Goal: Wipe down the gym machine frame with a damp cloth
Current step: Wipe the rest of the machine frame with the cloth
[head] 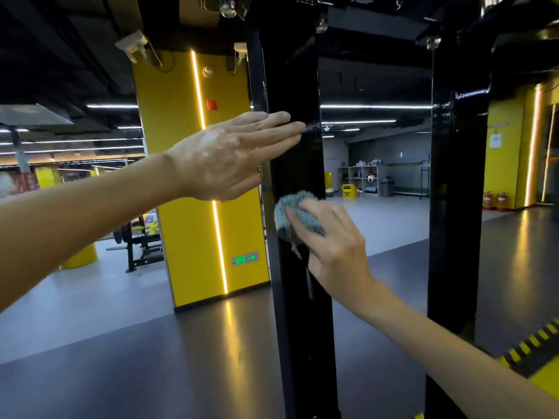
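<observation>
A glossy black upright post [298, 313] of the gym machine frame stands in the middle of the head view. My right hand [329, 240] presses a fluffy grey-blue cloth [292, 214] against the post's front face, fingers curled over the cloth. Above it, my left hand [233, 155] lies flat with straight fingers, its fingertips touching the same post at about chest height. A second black upright [456, 207] of the frame stands to the right, and black crossbeams run overhead.
A yellow pillar [187, 182] with lit strips and a green exit sign [245, 259] stands just left of the post. A weight bench [142, 237] is far left. Shelves and bins [363, 179] sit at the back. Yellow-black hazard striping [532, 343] marks the floor at right.
</observation>
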Demonstrator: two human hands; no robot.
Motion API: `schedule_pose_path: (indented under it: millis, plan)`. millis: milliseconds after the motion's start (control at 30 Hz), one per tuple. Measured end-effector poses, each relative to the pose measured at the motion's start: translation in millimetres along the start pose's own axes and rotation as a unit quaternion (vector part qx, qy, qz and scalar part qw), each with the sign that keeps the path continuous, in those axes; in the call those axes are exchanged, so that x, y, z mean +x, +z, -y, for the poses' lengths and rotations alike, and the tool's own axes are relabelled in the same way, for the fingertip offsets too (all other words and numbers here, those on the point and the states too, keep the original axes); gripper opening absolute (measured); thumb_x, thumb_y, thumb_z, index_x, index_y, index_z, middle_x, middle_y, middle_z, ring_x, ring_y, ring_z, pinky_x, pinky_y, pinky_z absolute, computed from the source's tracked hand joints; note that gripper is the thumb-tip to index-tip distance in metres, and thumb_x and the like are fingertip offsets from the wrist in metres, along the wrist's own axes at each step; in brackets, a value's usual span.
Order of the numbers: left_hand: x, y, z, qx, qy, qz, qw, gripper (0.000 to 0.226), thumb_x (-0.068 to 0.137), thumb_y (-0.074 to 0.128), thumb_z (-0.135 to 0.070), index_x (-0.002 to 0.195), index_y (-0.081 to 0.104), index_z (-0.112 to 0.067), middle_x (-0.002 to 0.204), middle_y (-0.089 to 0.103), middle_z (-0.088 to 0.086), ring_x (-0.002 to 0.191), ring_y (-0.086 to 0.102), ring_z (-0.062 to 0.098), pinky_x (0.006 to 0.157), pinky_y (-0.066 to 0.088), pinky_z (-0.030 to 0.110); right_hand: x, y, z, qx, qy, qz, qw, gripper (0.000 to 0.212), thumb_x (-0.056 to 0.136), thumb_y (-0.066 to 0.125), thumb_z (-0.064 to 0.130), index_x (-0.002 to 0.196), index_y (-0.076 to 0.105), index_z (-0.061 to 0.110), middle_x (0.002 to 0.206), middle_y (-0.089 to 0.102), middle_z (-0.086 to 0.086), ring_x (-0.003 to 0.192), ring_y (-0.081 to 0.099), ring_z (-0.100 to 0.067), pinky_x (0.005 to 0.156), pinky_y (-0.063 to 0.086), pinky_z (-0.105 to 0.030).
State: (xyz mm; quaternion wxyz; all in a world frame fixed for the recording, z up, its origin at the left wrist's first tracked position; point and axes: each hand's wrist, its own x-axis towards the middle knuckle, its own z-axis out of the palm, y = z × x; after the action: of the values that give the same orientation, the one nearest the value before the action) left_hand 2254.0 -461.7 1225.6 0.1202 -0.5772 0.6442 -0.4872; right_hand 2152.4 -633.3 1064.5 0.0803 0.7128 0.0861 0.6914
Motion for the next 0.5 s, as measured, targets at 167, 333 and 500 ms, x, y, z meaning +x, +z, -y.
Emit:
schedule_pose_path:
  millis: [167, 333, 500]
  plan:
    - [-12, 17, -25, -0.004, 0.032, 0.009, 0.999, 0.065, 0.091, 0.035, -0.027, 0.153, 0.03, -0.007, 0.159, 0.03, 0.012, 0.148, 0.022, 0.025, 0.122, 0.013, 0.037, -105, -17, 8, 0.058, -0.053, 0.151, 0.985, 0.028, 0.102, 0.042, 0.005, 0.116, 0.066, 0.004, 0.12, 0.052, -0.009, 0.104, 0.053, -0.027, 0.07, 0.059, -0.035]
    - [-23, 28, -45, -0.016, 0.044, 0.018, 0.999, 0.063, 0.092, 0.036, -0.024, 0.151, 0.034, -0.005, 0.158, 0.031, 0.012, 0.148, 0.025, 0.025, 0.122, 0.015, 0.037, -56, -20, -6, 0.06, -0.076, 0.145, 0.985, 0.029, 0.09, 0.06, 0.003, 0.117, 0.07, 0.003, 0.114, 0.05, -0.009, 0.093, 0.05, -0.027, 0.063, 0.054, -0.033]
    - [-24, 30, -45, -0.032, 0.034, 0.022, 0.999, 0.061, 0.094, 0.034, -0.025, 0.152, 0.033, -0.005, 0.159, 0.03, 0.012, 0.149, 0.023, 0.026, 0.122, 0.018, 0.04, -16, -10, -2, 0.018, 0.019, 0.045, 0.999, 0.041, 0.075, 0.067, -0.017, 0.112, 0.072, 0.0, 0.101, 0.066, -0.018, 0.087, 0.056, -0.033, 0.073, 0.047, -0.033]
